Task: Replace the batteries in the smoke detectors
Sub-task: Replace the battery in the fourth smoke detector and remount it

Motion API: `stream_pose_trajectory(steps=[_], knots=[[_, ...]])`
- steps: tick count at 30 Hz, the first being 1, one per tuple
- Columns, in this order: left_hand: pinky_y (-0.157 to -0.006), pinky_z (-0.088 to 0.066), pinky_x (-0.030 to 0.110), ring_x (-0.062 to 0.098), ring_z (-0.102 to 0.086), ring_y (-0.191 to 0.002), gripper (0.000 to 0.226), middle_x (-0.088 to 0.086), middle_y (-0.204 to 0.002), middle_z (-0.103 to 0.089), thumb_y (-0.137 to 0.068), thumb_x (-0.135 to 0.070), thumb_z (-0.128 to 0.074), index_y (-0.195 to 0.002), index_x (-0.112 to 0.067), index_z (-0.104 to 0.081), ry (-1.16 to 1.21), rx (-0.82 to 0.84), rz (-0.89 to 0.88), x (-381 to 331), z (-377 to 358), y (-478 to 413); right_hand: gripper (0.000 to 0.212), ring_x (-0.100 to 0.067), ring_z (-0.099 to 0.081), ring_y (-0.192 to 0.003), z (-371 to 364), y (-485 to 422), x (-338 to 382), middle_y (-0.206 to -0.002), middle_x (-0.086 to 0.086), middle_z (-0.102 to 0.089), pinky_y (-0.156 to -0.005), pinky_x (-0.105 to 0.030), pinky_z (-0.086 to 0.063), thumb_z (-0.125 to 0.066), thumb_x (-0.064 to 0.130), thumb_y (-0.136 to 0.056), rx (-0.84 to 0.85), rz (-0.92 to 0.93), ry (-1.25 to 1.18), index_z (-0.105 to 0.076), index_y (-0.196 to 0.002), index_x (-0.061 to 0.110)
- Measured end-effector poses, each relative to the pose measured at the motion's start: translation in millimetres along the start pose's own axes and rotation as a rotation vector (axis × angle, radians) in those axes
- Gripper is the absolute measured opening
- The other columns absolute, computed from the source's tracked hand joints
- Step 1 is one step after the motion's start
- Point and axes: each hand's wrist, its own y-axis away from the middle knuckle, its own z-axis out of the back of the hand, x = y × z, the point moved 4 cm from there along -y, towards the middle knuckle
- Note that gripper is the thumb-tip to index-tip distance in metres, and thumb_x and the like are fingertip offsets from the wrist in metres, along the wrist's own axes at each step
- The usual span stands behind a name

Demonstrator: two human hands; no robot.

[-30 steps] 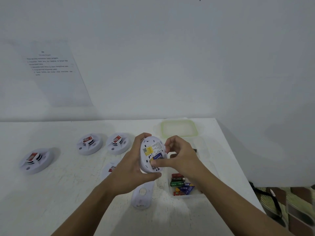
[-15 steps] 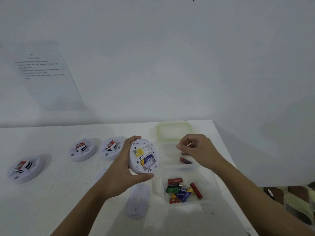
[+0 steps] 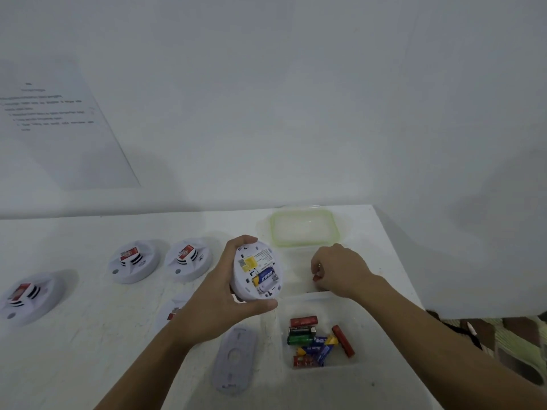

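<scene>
L hand [image 3: 213, 306] grasps the detector [image 3: 257, 270] by its rim, thumb below and fingers over the top, back side tilted up to the camera. The bay is open w/ one blue battery [image 3: 263, 276] seated and the slot beside it bare. R hand [image 3: 340, 273] is down in a clear tray just right of the detector, fingers curled and pinching a red battery [image 3: 316, 278]. Only a tip of it shows, so I can't tell which end is which. Step in hand, prob.: bring that battery over & seat it in the bare slot. To do it well, lift it clear of the tray wall first, then check the +/- marks in the bay before going in; they're too small to read here. Flat end goes against the spring contact, push to compress, then rock the other end down till it sits flush w/ the blue one. Hold the L grip firm & the bay level so the blue one doesn't pop out under the push. Cover [image 3: 235, 359] lies on the table [image 3: 88, 350] near the L wrist, ready to go back on after. Mixed batteries sit in the tub [image 3: 278, 350] nearer the person; old or new can't be told, so don't mix piles. Lid [image 3: 305, 229] lies beyond the R hand. Three more detectors [image 3: 134, 261] sit at left.
</scene>
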Motion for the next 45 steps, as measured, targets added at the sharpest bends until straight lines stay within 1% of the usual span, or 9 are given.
stream_pose_trajectory(steps=[4, 8, 11, 17, 24, 27, 30, 37, 45], knots=[[-0.092, -0.056, 0.021, 0.0, -0.058, -0.122, 0.094, -0.03, -0.13, -0.052, -0.071, -0.019, -0.09, -0.141, -0.044, -0.032, 0.0, -0.019, 0.013, 3.1, -0.6, -1.9, 0.009, -0.015, -0.067, -0.086, 0.7, -0.8, -3.5, -0.097, 0.004, -0.071, -0.074, -0.027, -0.054, -0.07, 0.02, -0.089, -0.072, 0.031, -0.177, -0.073, -0.098, 0.021], [-0.094, -0.055, 0.021, 0.0, -0.055, -0.125, 0.097, -0.03, -0.133, -0.051, -0.069, -0.023, -0.09, -0.142, -0.045, -0.031, -0.012, -0.032, 0.005, 1.7, -0.3, -2.8, 0.007, -0.004, -0.067, -0.067, 22.0, 14.8, 3.5, -0.08, 0.005, -0.073, -0.062, -0.018, -0.054, -0.078, 0.019, -0.087, -0.225, 0.032, -0.759, -0.072, -0.092, 0.021], [-0.093, -0.055, 0.019, 0.0, -0.054, -0.125, 0.097, -0.025, -0.136, -0.05, -0.068, -0.024, -0.091, -0.141, -0.045, -0.031, -0.02, -0.041, 0.0, -0.9, 0.0, -2.8, 0.008, -0.01, -0.069, -0.068, 36.3, 34.1, 19.8, -0.083, -0.004, -0.076, -0.061, -0.022, -0.055, -0.076, 0.014, -0.089, -0.256, 0.048, -1.132, -0.072, -0.095, 0.017], [-0.087, -0.056, 0.016, -0.003, -0.057, -0.121, 0.098, -0.029, -0.131, -0.051, -0.066, -0.025, -0.091, -0.139, -0.047, -0.031, -0.02, -0.055, -0.009, -9.0, -1.1, 2.3, 0.011, -0.027, -0.074, -0.083, 44.2, 62.6, 46.8, -0.091, -0.013, -0.077, -0.071, -0.03, -0.061, -0.072, 0.004, -0.09, -0.3, 0.128, -1.408, -0.072, -0.101, 0.005], [-0.08, -0.055, 0.012, -0.007, -0.059, -0.113, 0.093, -0.045, -0.112, -0.052, -0.071, -0.01, -0.088, -0.138, -0.04, -0.031, -0.001, -0.147, -0.083, -21.2, -4.7, 18.6, 0.011, -0.02, -0.076, -0.078, 29.5, 83.6, 59.8, -0.085, 0.001, -0.078, -0.067, -0.024, -0.058, -0.081, 0.008, -0.082, -0.445, 0.122, -1.391, -0.074, -0.09, 0.006], [-0.08, -0.054, 0.012, -0.005, -0.059, -0.115, 0.093, -0.043, -0.114, -0.052, -0.071, -0.008, -0.088, -0.136, -0.041, -0.031, 0.014, -0.154, -0.096, -22.4, -7.8, 24.4, 0.007, -0.01, -0.07, -0.093, 20.2, 85.4, 64.9, -0.091, 0.012, -0.076, -0.076, -0.018, -0.052, -0.084, 0.021, -0.081, -0.515, 0.134, -1.187, -0.079, -0.086, 0.023], [-0.08, -0.054, 0.011, -0.007, -0.056, -0.117, 0.093, -0.044, -0.115, -0.049, -0.071, -0.009, -0.088, -0.136, -0.043, -0.03, 0.006, -0.149, -0.096, -21.9, -8.8, 28.7, 0.009, -0.005, -0.066, -0.096, 15.3, 86.8, 66.2, -0.094, 0.017, -0.072, -0.071, -0.013, -0.045, -0.086, 0.031, -0.076, -0.528, 0.107, -1.082, -0.079, -0.081, 0.034], [-0.093, -0.057, 0.028, 0.011, -0.057, -0.125, 0.097, -0.027, -0.129, -0.052, -0.072, -0.013, -0.089, -0.143, -0.041, -0.029, 0.063, -0.108, -0.078, -13.5, -3.5, 40.6, 0.022, -0.018, -0.07, -0.098, 4.7, 93.6, 81.2, -0.093, 0.006, -0.069, -0.072, -0.046, -0.063, -0.079, 0.039, -0.073, -0.438, 0.153, -1.246, -0.083, -0.089, 0.025], [-0.087, -0.054, 0.015, -0.003, -0.051, -0.125, 0.095, -0.036, -0.13, -0.044, -0.067, -0.021, -0.087, -0.141, -0.039, -0.031, 0.044, -0.153, -0.127, -24.8, 12.9, 52.9, 0.021, -0.018, -0.069, -0.099, 10.9, 98.9, 97.9, -0.104, 0.003, -0.058, -0.079, -0.027, -0.06, -0.068, 0.022, -0.094, -0.424, 0.352, -1.092, -0.083, -0.084, 0.012]])
